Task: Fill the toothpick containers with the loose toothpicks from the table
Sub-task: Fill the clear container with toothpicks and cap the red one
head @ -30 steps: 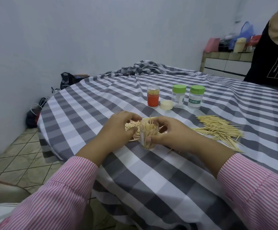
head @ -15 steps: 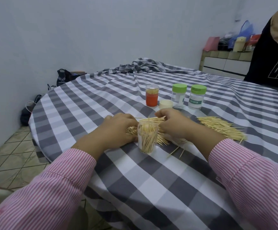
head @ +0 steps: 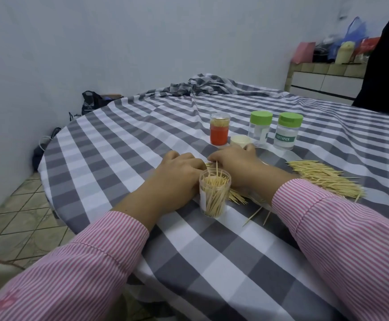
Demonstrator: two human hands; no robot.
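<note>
Both hands, left (head: pixel 177 172) and right (head: pixel 234 164), flat on loose toothpicks (head: pixel 232 196), grip hidden | open jar (head: pixel 214 195) just in front, half full | risk: my wrist tips it, spilling toothpicks across the tabletop (head: pixel 119 144)

Round tabletop (head: pixel 212 262) under grey-and-white checked cloth (head: pixel 124 140), cloth bunched at far edge. On it: open clear container (head: pixel 214 195) upright, part-filled with toothpicks; loose toothpick pile (head: pixel 325 177) to right; two stray toothpicks (head: pixel 256 214) near container; orange-labelled jar (head: pixel 219 132), two green-capped jars (head: pixel 260 132) (head: pixel 287 134), cream lid (head: pixel 239 141) behind. Both hands rest palm-down on cloth.
</note>
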